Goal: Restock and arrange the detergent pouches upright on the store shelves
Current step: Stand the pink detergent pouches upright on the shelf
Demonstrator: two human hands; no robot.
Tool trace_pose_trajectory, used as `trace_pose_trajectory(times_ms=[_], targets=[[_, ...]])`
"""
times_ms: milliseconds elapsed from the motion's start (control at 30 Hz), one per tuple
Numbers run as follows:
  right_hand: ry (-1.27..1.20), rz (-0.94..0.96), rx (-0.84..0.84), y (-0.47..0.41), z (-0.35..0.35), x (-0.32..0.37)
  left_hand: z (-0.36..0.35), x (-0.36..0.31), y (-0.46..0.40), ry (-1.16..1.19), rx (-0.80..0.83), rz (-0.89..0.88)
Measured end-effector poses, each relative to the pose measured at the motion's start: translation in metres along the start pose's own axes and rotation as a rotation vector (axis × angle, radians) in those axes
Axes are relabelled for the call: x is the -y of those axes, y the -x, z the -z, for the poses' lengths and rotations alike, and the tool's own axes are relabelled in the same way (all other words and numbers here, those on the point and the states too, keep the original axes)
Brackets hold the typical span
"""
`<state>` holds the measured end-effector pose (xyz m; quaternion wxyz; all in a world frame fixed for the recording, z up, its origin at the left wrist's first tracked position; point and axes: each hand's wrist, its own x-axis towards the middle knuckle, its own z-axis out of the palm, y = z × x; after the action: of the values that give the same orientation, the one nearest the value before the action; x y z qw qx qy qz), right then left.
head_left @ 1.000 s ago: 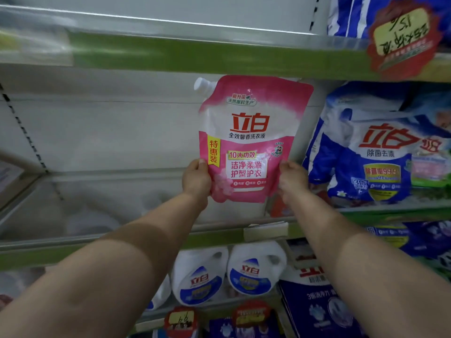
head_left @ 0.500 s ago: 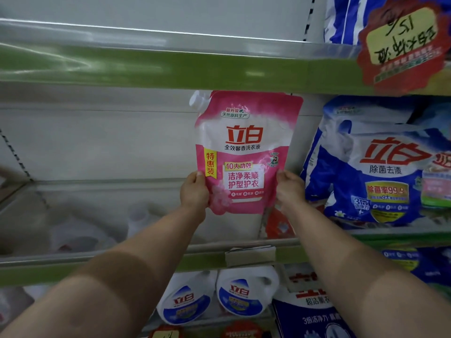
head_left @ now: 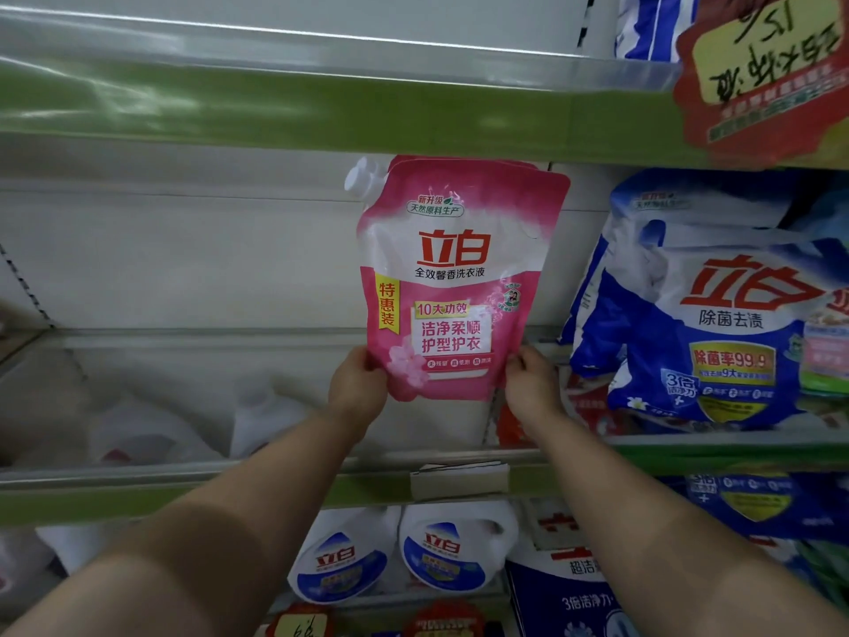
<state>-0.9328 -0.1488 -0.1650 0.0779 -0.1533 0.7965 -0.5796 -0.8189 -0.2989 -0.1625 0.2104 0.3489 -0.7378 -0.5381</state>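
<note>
I have the pink detergent pouch (head_left: 452,287) held upright in front of the middle shelf (head_left: 183,485), its white spout cap (head_left: 360,177) at the top left corner, just under the green edge of the upper shelf (head_left: 321,108). My left hand (head_left: 356,388) pinches the pouch's lower left corner and my right hand (head_left: 528,383) pinches the lower right corner — both hands curl around the bottom edge, and the pouch's base sits above the shelf surface rather than on it. Just to the right of the pouch, blue detergent bags (head_left: 716,314) lean on the same shelf, near but not touching it. Below, on the next shelf down, two white jugs (head_left: 399,549) stand side by side — a red price tag (head_left: 762,71) hangs at the upper right.
</note>
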Motion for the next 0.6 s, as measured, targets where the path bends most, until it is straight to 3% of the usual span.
trace_pose_trajectory(times_ms=[233, 600], targets=[[0.058, -0.009, -0.028, -0.0045, 0.0034, 0.0014, 0.0036, 0.0007, -0.0054, -0.217, -0.118, -0.03], [0.073, -0.038, -0.052, -0.0027, 0.0017, 0.002, -0.0013, -0.0061, 0.0005, -0.11, -0.202, 0.075]])
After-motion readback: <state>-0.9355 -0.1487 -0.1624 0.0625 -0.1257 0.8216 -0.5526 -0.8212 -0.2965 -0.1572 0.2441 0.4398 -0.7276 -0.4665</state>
